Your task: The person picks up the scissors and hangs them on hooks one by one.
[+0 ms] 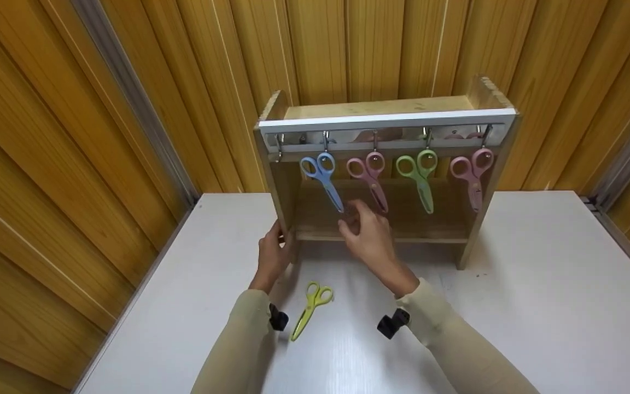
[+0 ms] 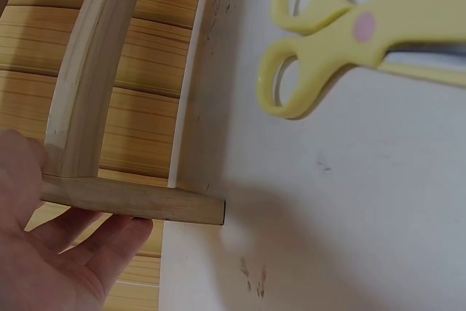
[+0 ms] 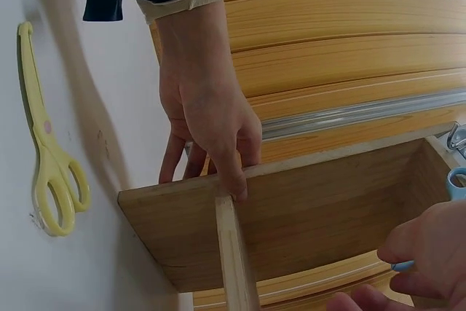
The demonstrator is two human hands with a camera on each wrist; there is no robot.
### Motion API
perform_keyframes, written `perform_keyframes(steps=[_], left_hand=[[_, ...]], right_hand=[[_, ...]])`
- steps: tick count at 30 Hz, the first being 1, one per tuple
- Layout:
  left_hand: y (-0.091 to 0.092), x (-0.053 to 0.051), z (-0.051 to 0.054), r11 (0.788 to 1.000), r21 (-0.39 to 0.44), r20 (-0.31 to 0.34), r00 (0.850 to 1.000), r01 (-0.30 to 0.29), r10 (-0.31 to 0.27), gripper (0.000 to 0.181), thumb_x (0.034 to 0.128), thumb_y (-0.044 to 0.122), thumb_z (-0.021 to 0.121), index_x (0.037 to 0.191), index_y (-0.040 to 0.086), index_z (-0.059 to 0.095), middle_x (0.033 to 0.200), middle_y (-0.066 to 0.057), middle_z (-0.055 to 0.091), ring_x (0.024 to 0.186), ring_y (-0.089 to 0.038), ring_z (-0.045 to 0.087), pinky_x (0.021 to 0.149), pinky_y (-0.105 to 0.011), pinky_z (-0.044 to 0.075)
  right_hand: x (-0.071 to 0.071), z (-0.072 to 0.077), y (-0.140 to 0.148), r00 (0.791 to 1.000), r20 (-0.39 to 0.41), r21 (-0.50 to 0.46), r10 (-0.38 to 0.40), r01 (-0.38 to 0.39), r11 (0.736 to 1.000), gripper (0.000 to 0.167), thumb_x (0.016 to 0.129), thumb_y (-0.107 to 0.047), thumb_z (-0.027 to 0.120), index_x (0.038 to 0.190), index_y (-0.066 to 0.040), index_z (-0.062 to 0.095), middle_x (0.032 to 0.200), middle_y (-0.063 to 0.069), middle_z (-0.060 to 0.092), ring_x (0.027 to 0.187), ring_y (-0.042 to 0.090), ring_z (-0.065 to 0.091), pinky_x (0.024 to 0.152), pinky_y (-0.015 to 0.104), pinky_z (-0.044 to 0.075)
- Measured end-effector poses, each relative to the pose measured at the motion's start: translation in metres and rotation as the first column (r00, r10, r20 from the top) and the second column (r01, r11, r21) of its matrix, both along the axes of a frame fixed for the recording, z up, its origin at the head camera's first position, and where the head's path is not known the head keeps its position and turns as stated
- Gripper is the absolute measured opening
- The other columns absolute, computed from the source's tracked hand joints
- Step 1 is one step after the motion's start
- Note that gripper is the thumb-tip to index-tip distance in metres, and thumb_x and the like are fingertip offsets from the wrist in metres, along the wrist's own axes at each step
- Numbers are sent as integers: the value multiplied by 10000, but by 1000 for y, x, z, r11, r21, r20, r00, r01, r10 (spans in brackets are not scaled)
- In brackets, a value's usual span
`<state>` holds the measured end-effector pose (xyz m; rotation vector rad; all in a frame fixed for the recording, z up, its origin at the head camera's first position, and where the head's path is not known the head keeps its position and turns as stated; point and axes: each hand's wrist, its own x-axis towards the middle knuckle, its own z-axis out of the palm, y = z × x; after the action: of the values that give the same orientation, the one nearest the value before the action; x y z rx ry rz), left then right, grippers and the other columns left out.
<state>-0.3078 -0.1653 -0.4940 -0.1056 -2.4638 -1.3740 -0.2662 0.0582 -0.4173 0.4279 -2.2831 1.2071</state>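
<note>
My left hand (image 1: 272, 253) grips the lower left side panel of a wooden rack (image 1: 380, 239), thumb on one face and fingers on the other. Beside the tip of the blue scissors (image 1: 324, 174), my right hand (image 1: 372, 238) is raised with thumb and fingers apart and loosely bent. The blue scissors hang by a handle loop from a metal hook. To their right hang pink scissors (image 1: 369, 178), green scissors (image 1: 420, 178) and more pink scissors (image 1: 473, 175). Yellow scissors (image 2: 342, 41) lie on the white table between my forearms, handles toward the rack.
A metal hook (image 1: 278, 148) sits at the left end of the rack's white-edged rail (image 1: 386, 119). The rack stands at the back of the white table (image 1: 555, 284). Wood-look panel walls (image 1: 101, 191) enclose the table, with metal strips in the corners.
</note>
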Motion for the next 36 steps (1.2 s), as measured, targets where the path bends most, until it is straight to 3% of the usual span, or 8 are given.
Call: perform_keyframes(steps=[6, 16, 24, 36], left_hand=[[-3, 0, -2, 1000, 4, 17, 1000, 1, -1, 453, 1072, 195, 554, 1509, 92, 500, 1355, -122, 662, 1130, -243, 674, 952, -420, 554], [-5, 0, -3, 999, -25, -73, 997, 26, -28, 432, 1063, 150, 557, 1477, 34, 514, 1293, -161, 687, 1083, -290, 697, 889, -430, 584], [-5, -1, -2, 999, -32, -71, 997, 19, -21, 428, 1065, 151, 553, 1477, 42, 517, 1299, -141, 687, 1100, -234, 692, 918, -406, 571], [-3, -2, -6, 999, -46, -133, 991, 21, -27, 375, 1050, 123, 580, 1403, -1, 571, 1212, -188, 711, 1054, -301, 707, 882, -481, 583]], right_hand=[[13, -17, -1, 993, 116, 31, 22, -26, 999, 555, 915, -123, 769, 1379, -29, 480, 805, 88, 692, 714, 223, 656, 654, 423, 550], [30, -45, -5, 968, 244, 163, 65, -107, 981, 553, 934, -217, 762, 1425, -95, 540, 854, -1, 682, 603, 104, 537, 514, 311, 448], [43, -62, -16, 937, 326, 285, 128, -227, 931, 448, 955, -244, 743, 1364, -129, 604, 821, -30, 645, 597, 77, 506, 506, 266, 427], [54, -85, -39, 903, 339, 321, 262, -373, 870, 150, 934, -190, 739, 1060, -110, 754, 816, -64, 636, 662, 38, 535, 543, 250, 456]])
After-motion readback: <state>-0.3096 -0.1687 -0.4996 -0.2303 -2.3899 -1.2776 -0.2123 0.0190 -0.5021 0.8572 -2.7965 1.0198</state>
